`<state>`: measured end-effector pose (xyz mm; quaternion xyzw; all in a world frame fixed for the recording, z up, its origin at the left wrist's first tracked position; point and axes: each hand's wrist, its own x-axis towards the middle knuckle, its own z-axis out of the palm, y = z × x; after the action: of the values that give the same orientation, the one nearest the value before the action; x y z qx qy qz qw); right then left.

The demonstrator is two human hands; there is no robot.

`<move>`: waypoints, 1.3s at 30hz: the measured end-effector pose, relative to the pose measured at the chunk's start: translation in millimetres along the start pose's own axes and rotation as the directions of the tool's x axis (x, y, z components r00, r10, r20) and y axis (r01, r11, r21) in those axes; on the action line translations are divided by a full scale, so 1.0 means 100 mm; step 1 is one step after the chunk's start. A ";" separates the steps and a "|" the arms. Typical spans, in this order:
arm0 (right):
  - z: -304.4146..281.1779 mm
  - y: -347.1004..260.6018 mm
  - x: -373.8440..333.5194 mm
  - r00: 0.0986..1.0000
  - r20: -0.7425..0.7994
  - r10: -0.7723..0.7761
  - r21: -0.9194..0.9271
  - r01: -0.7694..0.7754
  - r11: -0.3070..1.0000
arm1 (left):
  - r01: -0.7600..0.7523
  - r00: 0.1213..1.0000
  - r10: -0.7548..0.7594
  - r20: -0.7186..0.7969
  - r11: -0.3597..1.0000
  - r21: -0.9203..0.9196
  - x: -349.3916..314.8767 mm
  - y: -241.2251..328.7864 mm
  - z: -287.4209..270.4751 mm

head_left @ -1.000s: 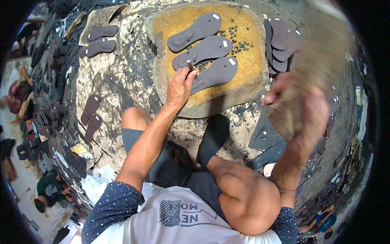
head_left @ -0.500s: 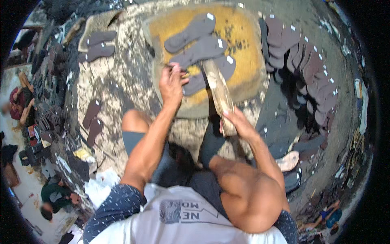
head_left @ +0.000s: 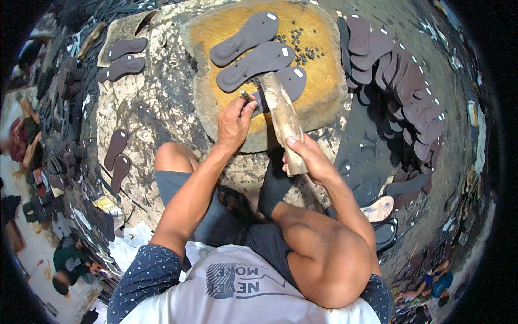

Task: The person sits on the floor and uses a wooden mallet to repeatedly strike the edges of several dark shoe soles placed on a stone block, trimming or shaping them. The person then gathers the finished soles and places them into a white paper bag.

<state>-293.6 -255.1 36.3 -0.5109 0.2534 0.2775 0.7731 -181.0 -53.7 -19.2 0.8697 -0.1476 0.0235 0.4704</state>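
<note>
Lowered since earlier, the wooden club [head_left: 281,116] overlies 1 sole [head_left: 297,86], right hand [head_left: 313,162] gripping its end, likely for leverage; left hand [head_left: 234,124] pinches a rod [head_left: 246,95] below its top.

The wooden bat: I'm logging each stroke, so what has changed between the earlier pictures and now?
The right hand has brought the wooden bat down and leftward from its raised position; it now hides part of the nearest grey sole. Nothing was let go: the left hand still holds the short rod. Three soles stay on the yellow-topped block.
</note>
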 end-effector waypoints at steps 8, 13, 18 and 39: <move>0.54 -1.22 -0.88 0.593 -0.087 -0.800 -0.069 0.798 0.599 | -0.166 0.986 0.165 0.013 0.985 0.042 -0.03 -0.16 -0.01; 0.00 -0.15 -0.04 0.922 0.120 -0.369 -0.596 0.364 0.716 | -0.269 0.960 0.258 0.105 0.956 0.118 -0.10 -0.19 0.06; -0.29 0.09 -0.05 0.998 0.022 0.064 0.000 -0.064 0.998 | 0.283 0.959 -0.273 0.076 0.914 -0.290 -0.01 0.02 0.08; -0.51 0.15 0.47 0.703 -0.406 -0.584 -0.187 0.561 0.806 | -0.290 0.938 0.168 0.303 0.859 0.422 0.80 -0.14 -0.18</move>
<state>-275.4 -289.3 -23.2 -0.6322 0.2450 -0.0943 0.7289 -98.9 -50.6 -6.2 0.9278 -0.3003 0.0015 0.2214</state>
